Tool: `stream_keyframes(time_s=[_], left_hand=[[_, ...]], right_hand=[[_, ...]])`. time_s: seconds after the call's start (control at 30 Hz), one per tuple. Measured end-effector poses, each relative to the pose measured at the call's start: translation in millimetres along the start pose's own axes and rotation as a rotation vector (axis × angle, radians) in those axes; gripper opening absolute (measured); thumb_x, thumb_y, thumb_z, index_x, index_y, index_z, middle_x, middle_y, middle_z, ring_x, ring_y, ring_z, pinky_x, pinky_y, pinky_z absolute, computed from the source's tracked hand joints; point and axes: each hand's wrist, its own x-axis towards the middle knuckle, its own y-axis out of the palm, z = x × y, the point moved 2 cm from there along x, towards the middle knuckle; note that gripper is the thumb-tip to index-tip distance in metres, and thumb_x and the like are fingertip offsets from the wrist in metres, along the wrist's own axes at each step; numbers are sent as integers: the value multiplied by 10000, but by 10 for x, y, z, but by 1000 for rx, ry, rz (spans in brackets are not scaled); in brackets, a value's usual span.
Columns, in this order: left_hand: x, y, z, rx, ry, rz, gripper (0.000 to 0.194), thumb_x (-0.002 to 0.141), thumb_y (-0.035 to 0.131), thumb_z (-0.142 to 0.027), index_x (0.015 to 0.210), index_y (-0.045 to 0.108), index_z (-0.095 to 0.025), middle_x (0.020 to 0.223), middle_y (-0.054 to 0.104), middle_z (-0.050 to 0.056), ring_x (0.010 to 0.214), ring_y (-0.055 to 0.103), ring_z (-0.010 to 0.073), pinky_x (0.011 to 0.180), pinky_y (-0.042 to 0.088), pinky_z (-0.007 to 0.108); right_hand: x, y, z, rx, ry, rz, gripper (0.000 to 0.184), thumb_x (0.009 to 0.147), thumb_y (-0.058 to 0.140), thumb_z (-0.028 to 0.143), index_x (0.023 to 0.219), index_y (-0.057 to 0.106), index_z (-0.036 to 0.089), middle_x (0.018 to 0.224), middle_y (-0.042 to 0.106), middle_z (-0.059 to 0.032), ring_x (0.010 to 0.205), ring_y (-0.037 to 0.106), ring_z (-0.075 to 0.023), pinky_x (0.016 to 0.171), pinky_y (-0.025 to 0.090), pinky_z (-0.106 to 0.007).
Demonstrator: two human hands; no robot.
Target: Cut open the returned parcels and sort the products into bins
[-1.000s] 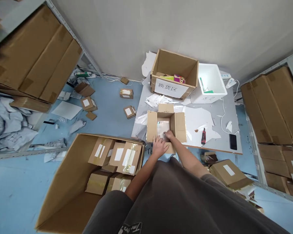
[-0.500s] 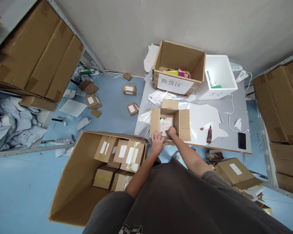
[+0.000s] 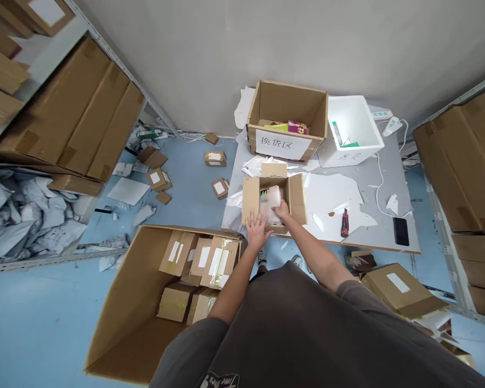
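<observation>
A small open cardboard box (image 3: 252, 197) stands at the near left edge of a grey table (image 3: 364, 226), its flaps folded outward. My left hand (image 3: 255, 228) lies with fingers spread against the box's near flap. My right hand (image 3: 283, 209) reaches into the box and grips a clear plastic packet (image 3: 268, 203) with printed contents, raised partly above the box's rim.
A labelled open carton (image 3: 285, 144) and a white bin (image 3: 354, 134) stand at the table's back. A red utility knife (image 3: 344, 223) and a black phone (image 3: 400, 231) lie on the right. A large floor carton (image 3: 125, 307) of taped parcels sits at my left. Shelving flanks both sides.
My right hand has closed on the plastic packet and lifted it up out of the small box. My left hand has stayed on the near flap. The camera view shifted slightly.
</observation>
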Motion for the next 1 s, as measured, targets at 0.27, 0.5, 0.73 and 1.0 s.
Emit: stream_keyframes(time_s=[0.27,0.5,0.73,1.0], left_hand=[[161,-187,74,63,-89,-45,973,841,812,-538,1676,390,-271,1800,219,118,1677,70,398,1333,142,600],[237,-525,99,105,-214,-24,948,795,835,-430,1635,437,-243,1799,202,159,1668,55,449,1305,187,672],[153,-511,-886,-348,-46,-309,554,1013,470,-263,1562,543,-236,1559,599,101,1511,499,286,1286,392,485],[674,516,-1957,-410,-83,44,802,968,604,-351,1692,320,-155,1664,497,136,1538,476,288,1280,398,414]], right_hand=[[-372,-963,325,571,-129,22,517,747,768,322,1212,572,213,1182,782,-86,1028,750,-251,918,620,-390],[-707,-1910,56,921,-211,12,629,643,921,372,1183,631,229,1160,803,-84,1056,762,-301,954,621,-447],[-860,-2426,-751,1060,-155,-39,681,631,957,375,1224,647,243,1185,807,-86,1117,759,-317,984,628,-472],[-486,-2135,-1589,1071,55,120,647,639,950,381,1191,650,225,1099,821,-95,1053,777,-312,954,634,-476]])
